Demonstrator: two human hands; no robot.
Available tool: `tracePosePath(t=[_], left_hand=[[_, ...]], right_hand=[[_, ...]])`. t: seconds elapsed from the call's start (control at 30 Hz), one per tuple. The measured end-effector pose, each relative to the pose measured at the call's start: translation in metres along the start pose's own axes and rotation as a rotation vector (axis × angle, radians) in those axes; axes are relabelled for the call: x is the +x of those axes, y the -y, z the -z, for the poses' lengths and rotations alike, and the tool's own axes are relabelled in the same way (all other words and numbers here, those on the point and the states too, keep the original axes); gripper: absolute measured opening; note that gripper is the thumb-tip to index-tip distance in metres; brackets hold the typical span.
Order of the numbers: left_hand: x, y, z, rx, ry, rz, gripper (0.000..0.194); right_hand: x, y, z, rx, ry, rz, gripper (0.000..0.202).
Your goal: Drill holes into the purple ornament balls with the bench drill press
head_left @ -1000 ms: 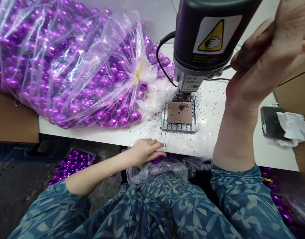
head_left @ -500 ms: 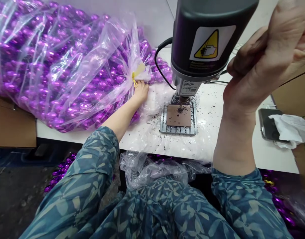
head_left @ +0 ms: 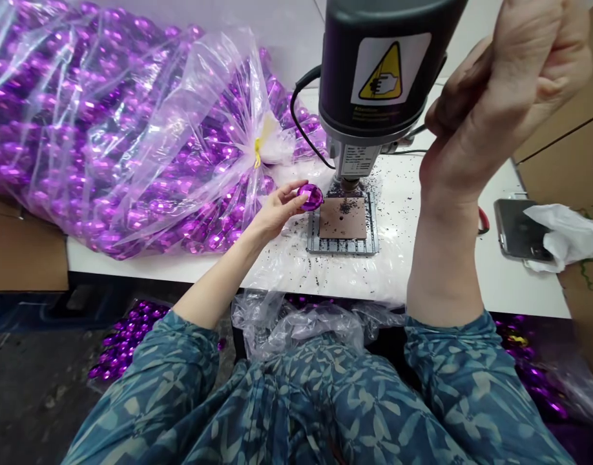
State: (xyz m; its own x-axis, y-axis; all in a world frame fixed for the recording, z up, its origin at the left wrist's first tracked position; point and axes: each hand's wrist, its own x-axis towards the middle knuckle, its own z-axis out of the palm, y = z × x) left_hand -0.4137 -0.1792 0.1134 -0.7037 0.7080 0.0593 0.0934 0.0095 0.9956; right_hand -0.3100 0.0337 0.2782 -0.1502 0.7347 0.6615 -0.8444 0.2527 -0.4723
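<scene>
Between thumb and fingers, my left hand (head_left: 280, 210) holds a shiny purple faceted ball (head_left: 310, 197), just left of the drill press's base. A brown square plate (head_left: 343, 218) with a small hole lies on the slotted metal base (head_left: 342, 246), sprinkled with dark shavings. Above it stands the black drill press (head_left: 378, 77) with a yellow warning label. My right hand (head_left: 509, 90) is raised at the drill's right side, fingers curled closed; what they grip is hidden. A large clear bag of purple balls (head_left: 132, 129), tied with a yellow tie (head_left: 257, 153), lies left of the drill.
On the white table (head_left: 509, 290) at the right are a dark phone (head_left: 519, 227) and crumpled white tissue (head_left: 570, 232). Cardboard boxes (head_left: 22, 248) flank both sides. A black cable (head_left: 296, 123) loops left of the drill. Clear plastic (head_left: 296, 326) hangs at the front edge. More purple balls lie below.
My left hand has come from beside the bag's tie toward the drill base, and a purple ball now shows in it. My right hand stays raised and closed. The view has shifted slightly.
</scene>
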Motion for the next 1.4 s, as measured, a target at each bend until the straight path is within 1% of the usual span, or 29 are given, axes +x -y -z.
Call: tracePosePath(t=[0.07, 0.13, 0.23, 0.33, 0.47, 0.63, 0.7, 0.77, 0.87, 0.97, 1.1, 1.17, 1.3, 1.4], left_hand=[[0.0, 0.009, -0.01, 0.016, -0.027, -0.03, 0.063], [0.002, 0.017, -0.02, 0.012, -0.025, -0.056, 0.068], [0.005, 0.025, -0.035, -0.022, 0.007, -0.071, 0.065], [0.008, 0.029, -0.046, -0.014, 0.027, -0.07, 0.062], [0.009, 0.029, -0.055, 0.129, 0.041, -0.088, 0.06], [0.007, 0.026, -0.067, 0.407, -0.014, -0.224, 0.053], [0.007, 0.027, -0.074, 0.439, -0.033, -0.244, 0.054], [0.007, 0.029, -0.079, 0.409, -0.028, -0.232, 0.056], [0.006, 0.035, -0.082, 0.358, -0.004, -0.195, 0.06], [0.004, 0.039, -0.082, 0.357, -0.007, -0.194, 0.062], [0.003, 0.041, -0.082, 0.356, -0.023, -0.204, 0.064], [0.003, 0.042, -0.082, 0.359, -0.019, -0.202, 0.064], [0.004, 0.044, -0.082, 0.379, -0.001, -0.214, 0.064], [0.005, 0.046, -0.081, 0.369, 0.002, -0.224, 0.064]], right_hand=[[0.0, -0.002, 0.001, -0.017, 0.002, 0.01, 0.036], [-0.001, -0.004, 0.002, -0.034, 0.018, 0.031, 0.034], [-0.001, -0.006, 0.003, -0.072, 0.023, 0.045, 0.042], [-0.001, -0.006, 0.003, -0.104, 0.012, 0.055, 0.05], [-0.003, -0.004, 0.002, -0.071, 0.018, 0.061, 0.053], [-0.005, -0.003, 0.002, -0.104, 0.004, 0.07, 0.051], [-0.005, -0.004, 0.003, -0.091, 0.006, 0.067, 0.051], [-0.004, -0.006, 0.004, -0.066, 0.005, 0.074, 0.052], [-0.005, -0.004, 0.006, -0.077, 0.038, 0.074, 0.051], [-0.01, 0.003, 0.008, -0.108, 0.09, 0.084, 0.047], [-0.026, 0.015, 0.012, -0.156, 0.087, 0.117, 0.042], [-0.036, 0.017, 0.016, -0.191, 0.075, 0.139, 0.046], [-0.05, 0.015, 0.024, -0.274, 0.025, 0.162, 0.064], [-0.055, 0.014, 0.027, -0.219, -0.009, 0.147, 0.065]])
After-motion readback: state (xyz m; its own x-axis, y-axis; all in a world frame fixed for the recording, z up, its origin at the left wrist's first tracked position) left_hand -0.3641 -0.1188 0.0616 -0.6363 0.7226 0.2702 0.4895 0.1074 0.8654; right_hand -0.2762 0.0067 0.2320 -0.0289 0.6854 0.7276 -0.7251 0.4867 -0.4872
